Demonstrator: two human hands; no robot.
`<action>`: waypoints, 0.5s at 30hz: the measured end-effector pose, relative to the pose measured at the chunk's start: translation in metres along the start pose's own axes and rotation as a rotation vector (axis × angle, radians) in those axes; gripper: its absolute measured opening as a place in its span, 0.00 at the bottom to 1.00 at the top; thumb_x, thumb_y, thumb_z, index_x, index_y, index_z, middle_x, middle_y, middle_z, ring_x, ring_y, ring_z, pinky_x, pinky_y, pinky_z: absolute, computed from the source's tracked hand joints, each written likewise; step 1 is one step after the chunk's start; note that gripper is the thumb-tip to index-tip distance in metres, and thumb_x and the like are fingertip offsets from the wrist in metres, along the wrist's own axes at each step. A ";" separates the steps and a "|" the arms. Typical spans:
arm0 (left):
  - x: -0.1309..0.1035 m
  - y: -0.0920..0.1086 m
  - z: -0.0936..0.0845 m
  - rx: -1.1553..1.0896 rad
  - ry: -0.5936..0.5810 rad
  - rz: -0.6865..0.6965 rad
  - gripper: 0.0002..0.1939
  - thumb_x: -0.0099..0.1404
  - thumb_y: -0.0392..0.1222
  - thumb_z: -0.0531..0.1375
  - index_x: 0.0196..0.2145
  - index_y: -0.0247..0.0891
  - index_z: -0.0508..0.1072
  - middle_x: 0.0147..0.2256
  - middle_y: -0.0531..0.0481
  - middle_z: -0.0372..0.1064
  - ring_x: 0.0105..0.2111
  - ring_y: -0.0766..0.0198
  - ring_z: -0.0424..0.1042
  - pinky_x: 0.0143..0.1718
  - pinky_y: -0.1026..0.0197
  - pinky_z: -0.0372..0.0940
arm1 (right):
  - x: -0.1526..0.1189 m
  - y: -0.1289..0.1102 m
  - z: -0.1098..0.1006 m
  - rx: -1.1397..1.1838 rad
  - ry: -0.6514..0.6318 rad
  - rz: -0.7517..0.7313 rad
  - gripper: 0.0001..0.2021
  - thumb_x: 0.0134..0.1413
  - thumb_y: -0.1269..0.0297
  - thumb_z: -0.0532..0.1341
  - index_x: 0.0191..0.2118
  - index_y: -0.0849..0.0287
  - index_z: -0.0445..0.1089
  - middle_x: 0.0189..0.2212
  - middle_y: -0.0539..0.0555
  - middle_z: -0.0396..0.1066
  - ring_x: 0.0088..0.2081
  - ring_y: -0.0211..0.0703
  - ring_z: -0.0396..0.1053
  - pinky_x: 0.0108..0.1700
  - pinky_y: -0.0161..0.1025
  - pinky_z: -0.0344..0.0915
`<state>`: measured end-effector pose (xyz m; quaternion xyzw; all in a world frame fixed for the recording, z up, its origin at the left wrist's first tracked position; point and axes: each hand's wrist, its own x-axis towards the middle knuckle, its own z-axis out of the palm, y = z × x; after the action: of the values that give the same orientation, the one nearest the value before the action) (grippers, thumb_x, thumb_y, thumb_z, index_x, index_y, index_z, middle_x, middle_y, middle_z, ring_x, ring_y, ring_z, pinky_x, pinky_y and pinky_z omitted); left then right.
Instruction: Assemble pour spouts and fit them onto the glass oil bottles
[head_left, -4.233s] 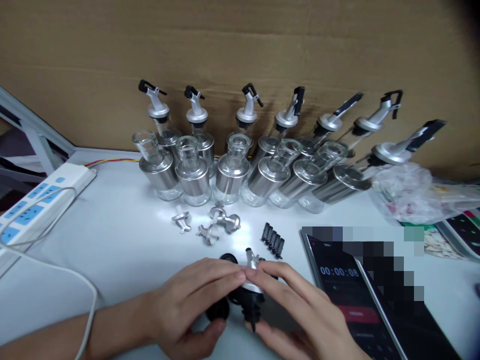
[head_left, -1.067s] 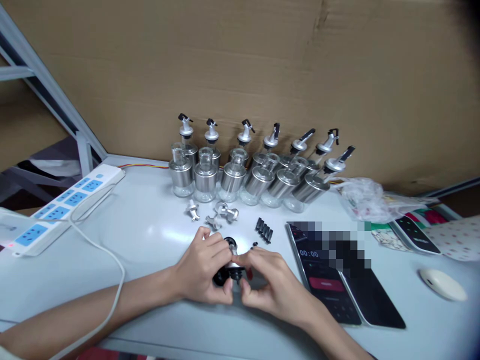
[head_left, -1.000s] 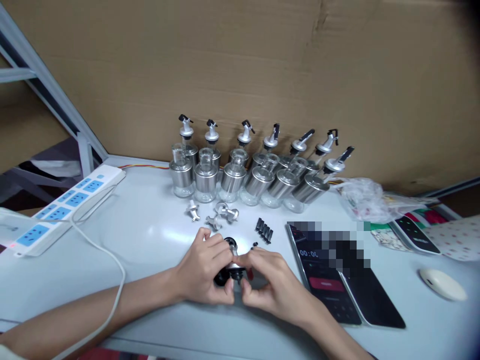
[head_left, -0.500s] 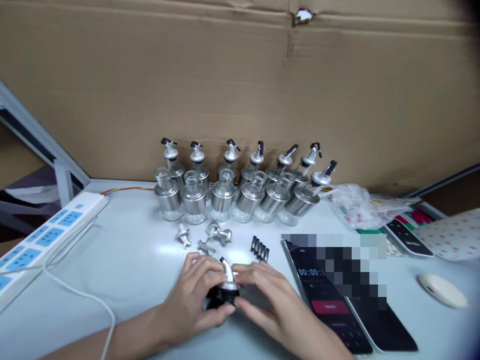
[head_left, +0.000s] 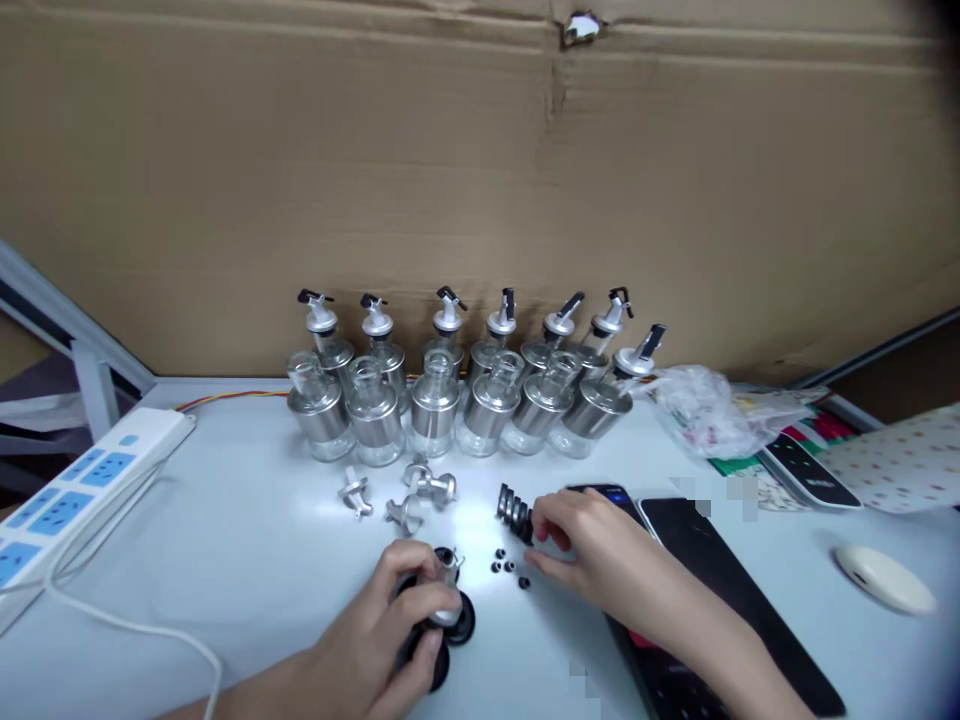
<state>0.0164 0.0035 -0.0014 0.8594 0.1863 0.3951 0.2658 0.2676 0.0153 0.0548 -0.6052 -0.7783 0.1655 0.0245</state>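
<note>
My left hand [head_left: 397,625] grips a silver pourer spout [head_left: 448,600] upright between thumb and fingers, low in the middle of the head view. Black round stoppers [head_left: 463,622] lie under and beside that hand, partly hidden by it. To the right, my right hand [head_left: 589,540] has its thumb and forefinger closed at the near end of a row of black flip caps [head_left: 513,508]; the fingertips partly cover the cap there. Several tiny black plugs [head_left: 509,567] are scattered between the hands. Loose silver spouts [head_left: 430,483] lie beyond my left hand.
Glass bottles with steel sleeves [head_left: 433,405] stand in two rows at the back, several bearing spouts. A cardboard wall [head_left: 375,180] rises behind. A power strip [head_left: 82,500] lies left; phones [head_left: 720,570], a plastic bag [head_left: 694,405] and a cream oval object [head_left: 885,578] lie right.
My right hand has left the spout and moved right to the black caps. My left hand keeps the spout. The tiny plugs and black stoppers are now uncovered.
</note>
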 end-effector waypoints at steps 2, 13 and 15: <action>0.004 0.001 -0.004 -0.026 -0.063 -0.024 0.19 0.63 0.25 0.49 0.51 0.34 0.60 0.43 0.42 0.57 0.45 0.61 0.63 0.49 0.64 0.64 | 0.001 0.001 0.004 -0.008 -0.008 0.016 0.02 0.51 0.70 0.62 0.29 0.59 0.70 0.26 0.53 0.72 0.30 0.48 0.68 0.36 0.40 0.60; 0.001 -0.007 -0.001 -0.116 -0.021 0.037 0.16 0.72 0.32 0.42 0.55 0.39 0.53 0.45 0.40 0.56 0.43 0.59 0.63 0.41 0.64 0.66 | -0.008 0.015 -0.017 0.228 -0.058 0.032 0.05 0.52 0.71 0.55 0.29 0.57 0.66 0.21 0.46 0.61 0.23 0.38 0.59 0.28 0.34 0.55; -0.003 -0.009 -0.002 -0.093 -0.049 0.036 0.17 0.71 0.31 0.41 0.55 0.39 0.55 0.47 0.39 0.54 0.41 0.60 0.64 0.37 0.65 0.66 | -0.013 0.015 -0.022 0.388 -0.084 -0.028 0.04 0.51 0.71 0.55 0.28 0.56 0.65 0.21 0.46 0.62 0.24 0.37 0.59 0.30 0.33 0.57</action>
<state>0.0119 0.0095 -0.0071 0.8587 0.1457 0.3871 0.3027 0.2902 0.0111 0.0738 -0.5707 -0.7405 0.3372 0.1106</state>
